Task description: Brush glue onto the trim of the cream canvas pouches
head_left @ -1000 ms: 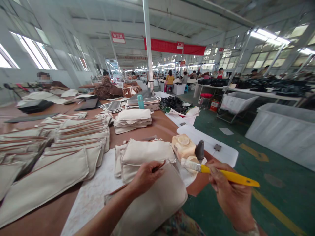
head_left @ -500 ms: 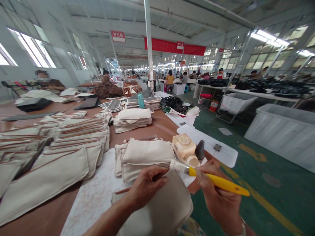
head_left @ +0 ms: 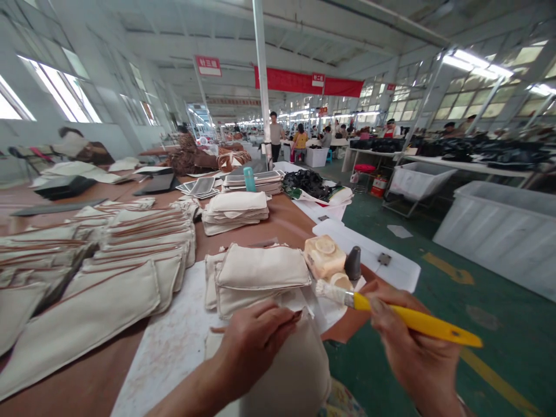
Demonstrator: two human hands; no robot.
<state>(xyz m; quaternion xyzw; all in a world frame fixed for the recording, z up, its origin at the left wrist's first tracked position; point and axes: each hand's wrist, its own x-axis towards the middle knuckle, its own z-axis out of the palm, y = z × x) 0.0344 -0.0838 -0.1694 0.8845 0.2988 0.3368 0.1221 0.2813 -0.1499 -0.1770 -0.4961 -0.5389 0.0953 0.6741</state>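
Observation:
My right hand [head_left: 412,336] grips the yellow handle of a paintbrush [head_left: 417,324], whose pale bristles point left, close to a small open-topped pot. My left hand [head_left: 258,341] is closed on the upper edge of a cream fabric pouch [head_left: 291,370] with brown trim, pinching it between thumb and fingers. The pouch hangs over the table edge towards my lap. Just beyond lies a short stack of similar cream pouches [head_left: 264,266]. Beside that stack stand a stained glue container [head_left: 325,256] and a dark grey cone [head_left: 353,262].
Rows of cream pouches [head_left: 134,249] cover the left of the brown table. Farther back are another cream stack [head_left: 237,208], a teal bottle [head_left: 249,179] and a bag of black scraps [head_left: 308,184]. White bins [head_left: 499,226] stand on the green floor. Several people work beyond.
The brush has moved right, away from the pouch edge, along with my right hand. My left hand has turned slightly and still pinches the pouch. A person has come into view beside the pole.

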